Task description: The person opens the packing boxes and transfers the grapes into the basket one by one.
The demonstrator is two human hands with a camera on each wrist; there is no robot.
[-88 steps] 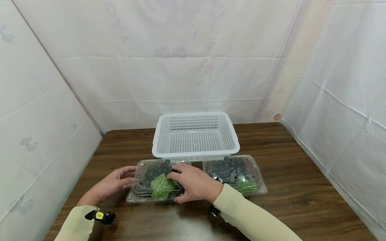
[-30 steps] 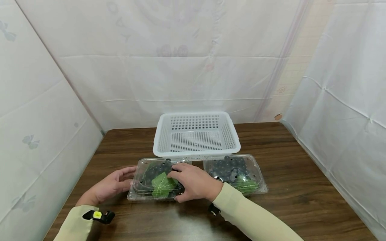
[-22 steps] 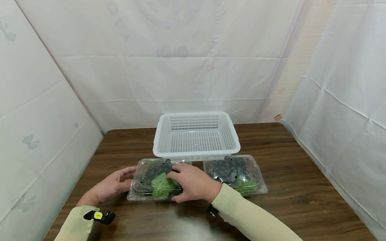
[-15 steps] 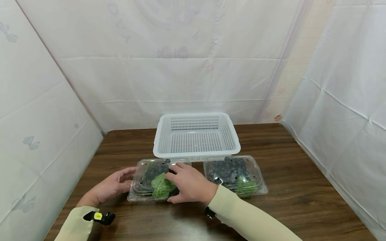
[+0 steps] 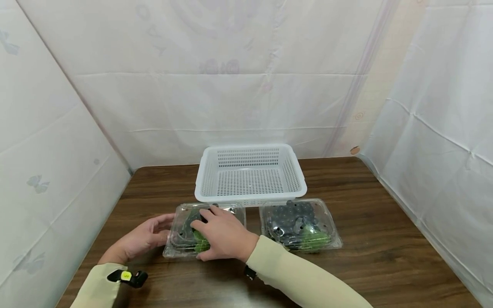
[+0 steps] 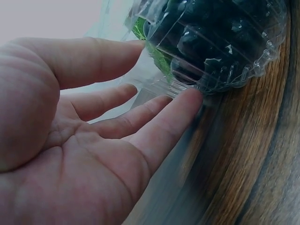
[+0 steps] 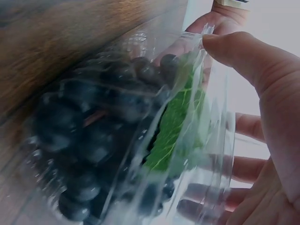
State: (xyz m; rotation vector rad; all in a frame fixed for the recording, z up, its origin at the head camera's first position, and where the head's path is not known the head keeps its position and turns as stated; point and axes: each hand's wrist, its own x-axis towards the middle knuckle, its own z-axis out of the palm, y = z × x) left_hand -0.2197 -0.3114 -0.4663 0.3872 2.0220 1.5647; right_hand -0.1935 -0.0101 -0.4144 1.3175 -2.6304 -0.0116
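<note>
A clear plastic clamshell box [image 5: 181,233] of dark grapes, with a green leaf [image 7: 176,131] under its lid, lies on the table in front of the basket. My right hand [image 5: 225,235] rests over this box, fingers spread across the lid. In the right wrist view its thumb [image 7: 234,49] touches the box's rim, with the other fingers along the lid. My left hand [image 5: 144,237] stands at the box's left end, palm turned toward it. Its fingers [image 6: 164,122] are extended, with fingertips right at the box's edge. The dark grapes [image 7: 89,136] show through the plastic.
A second clear clamshell box [image 5: 327,229] with dark grapes and a leaf lies to the right, near my right forearm. Behind both boxes stands a white perforated basket [image 5: 250,199]. White sheeting [image 5: 246,102] walls in the brown wooden table [image 5: 369,239] at the back and sides.
My right hand has slid left along the lid, now covering much of the leaf in the head view. The left hand and both boxes have stayed nearly in place.
</note>
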